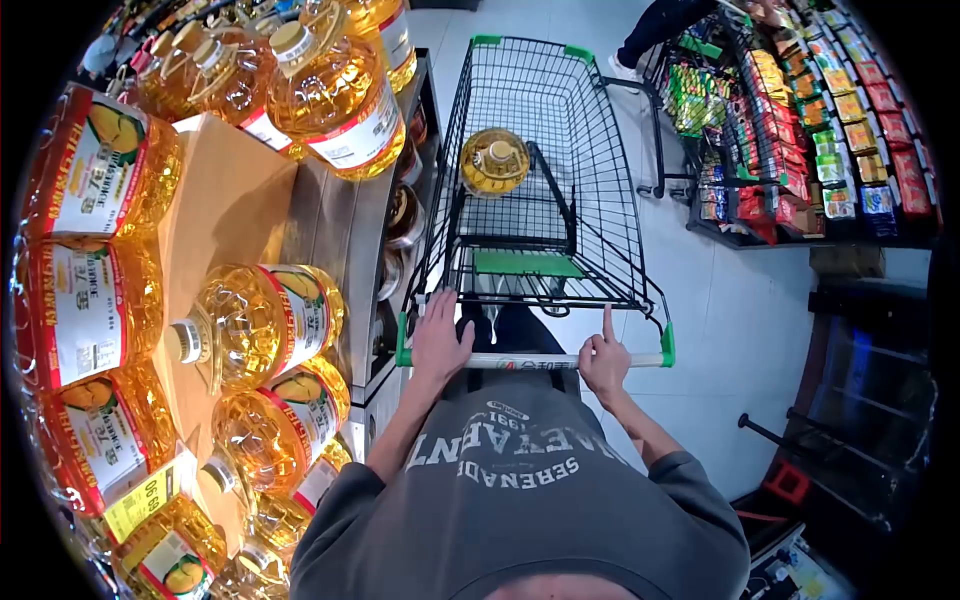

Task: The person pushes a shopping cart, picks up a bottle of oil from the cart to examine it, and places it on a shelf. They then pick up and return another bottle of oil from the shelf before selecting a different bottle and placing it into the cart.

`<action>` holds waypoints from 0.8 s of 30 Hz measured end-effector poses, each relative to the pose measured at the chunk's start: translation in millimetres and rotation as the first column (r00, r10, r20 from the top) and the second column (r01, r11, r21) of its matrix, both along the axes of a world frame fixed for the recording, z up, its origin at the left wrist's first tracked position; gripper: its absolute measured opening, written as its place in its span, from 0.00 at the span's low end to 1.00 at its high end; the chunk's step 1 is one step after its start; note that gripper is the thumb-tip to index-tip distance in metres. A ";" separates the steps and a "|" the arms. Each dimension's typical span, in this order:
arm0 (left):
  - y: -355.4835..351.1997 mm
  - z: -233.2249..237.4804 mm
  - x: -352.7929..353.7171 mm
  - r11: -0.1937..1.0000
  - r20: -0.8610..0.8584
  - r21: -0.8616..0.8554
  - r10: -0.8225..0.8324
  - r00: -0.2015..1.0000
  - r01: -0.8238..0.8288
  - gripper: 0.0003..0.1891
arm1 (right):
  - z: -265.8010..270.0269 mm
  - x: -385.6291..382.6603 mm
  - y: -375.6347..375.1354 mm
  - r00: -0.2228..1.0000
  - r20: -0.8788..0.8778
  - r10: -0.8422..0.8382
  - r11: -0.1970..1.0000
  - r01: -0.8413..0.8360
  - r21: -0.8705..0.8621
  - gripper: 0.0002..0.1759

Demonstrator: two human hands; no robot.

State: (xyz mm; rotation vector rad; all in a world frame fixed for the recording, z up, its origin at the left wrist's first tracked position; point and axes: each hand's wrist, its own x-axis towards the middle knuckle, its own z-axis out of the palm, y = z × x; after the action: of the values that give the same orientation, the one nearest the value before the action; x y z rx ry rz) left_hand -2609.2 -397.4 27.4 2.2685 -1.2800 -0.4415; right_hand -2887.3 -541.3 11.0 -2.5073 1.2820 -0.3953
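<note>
A wire shopping cart [612, 150] with green corner pieces stands in front of me. My left hand [441, 338] lies over the left part of its handle [500, 361], fingers stretched forward. At the handle's right part, my right hand [603, 364] has its index finger pointing ahead while the other fingers curl at the bar. Inside the basket, toward its left side, sits one round bottle of golden cooking oil [494, 165], seen from above with its cap up. A green panel [527, 264] spans the near end of the basket.
On my left, large oil bottles [340, 110] stand on a wooden display [230, 180] with a yellow price tag [140, 510]. Bagged snacks [770, 120] fill racks at right. A person's leg [655, 35] shows beyond. Pale floor tiles [710, 290] lie right of the cart.
</note>
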 end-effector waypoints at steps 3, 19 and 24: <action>-3.7 4.2 -0.3 0.999 -0.019 0.004 0.038 0.999 -0.038 0.26 | 6.9 1.5 -1.3 1.000 -0.002 0.005 0.999 -0.005 0.045 0.10; -139.5 -44.2 67.5 0.730 -0.980 0.194 0.121 -0.155 -0.656 0.19 | -13.9 151.4 -154.3 0.887 0.332 0.321 0.936 -0.350 0.030 0.14; -198.0 -111.2 73.5 0.622 -0.859 0.486 0.211 -0.466 -0.614 0.20 | -60.7 239.6 -185.8 0.789 0.152 0.596 0.803 -0.580 -0.137 0.23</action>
State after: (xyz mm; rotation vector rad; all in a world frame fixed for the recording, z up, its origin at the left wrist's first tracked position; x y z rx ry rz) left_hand -2535.7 -595.5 -83.8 1.0313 0.6201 -1.2228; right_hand -2647.7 -727.2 -49.8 -2.6883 0.3659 -0.5179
